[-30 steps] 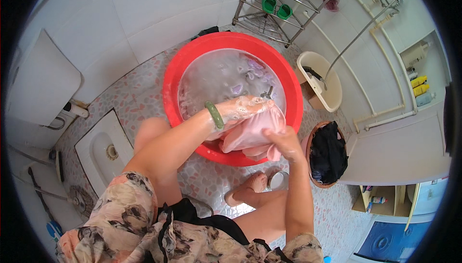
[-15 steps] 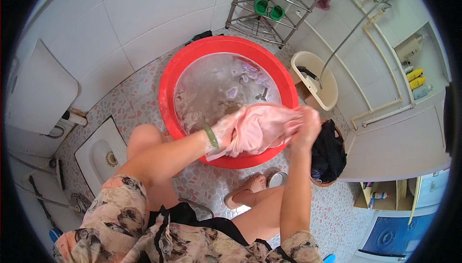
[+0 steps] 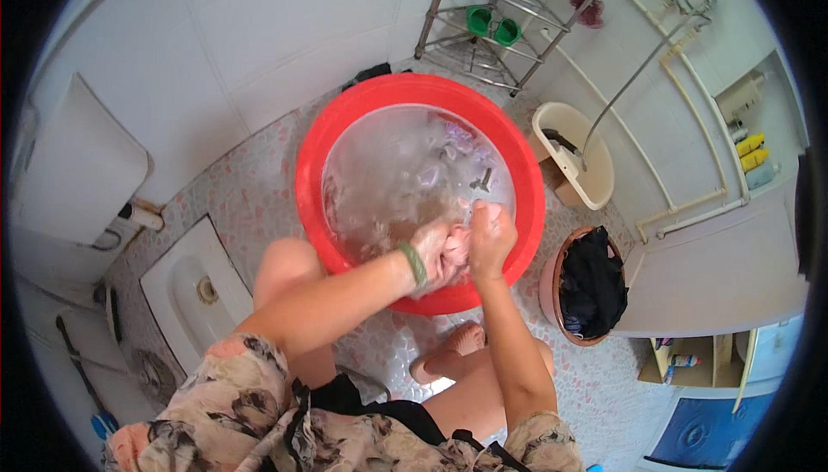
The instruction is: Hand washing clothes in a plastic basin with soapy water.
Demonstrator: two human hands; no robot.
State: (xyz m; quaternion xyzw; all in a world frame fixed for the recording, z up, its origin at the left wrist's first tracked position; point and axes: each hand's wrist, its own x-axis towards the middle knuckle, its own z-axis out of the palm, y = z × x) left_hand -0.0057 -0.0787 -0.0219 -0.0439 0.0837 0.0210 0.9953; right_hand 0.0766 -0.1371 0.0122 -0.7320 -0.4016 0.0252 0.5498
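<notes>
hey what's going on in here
A person's left hand and right hand are both closed on a pink cloth, bunched between them over the near side of a red basin. The basin holds cloudy water, with some purple fabric toward its far right. Whether the cloth touches the water is hard to tell. Dark clothes sit in a basket to the right.

A bathroom: squat toilet (image 3: 188, 289), tiled wall (image 3: 164, 58), apparently a shower hose (image 3: 627, 85)
</notes>
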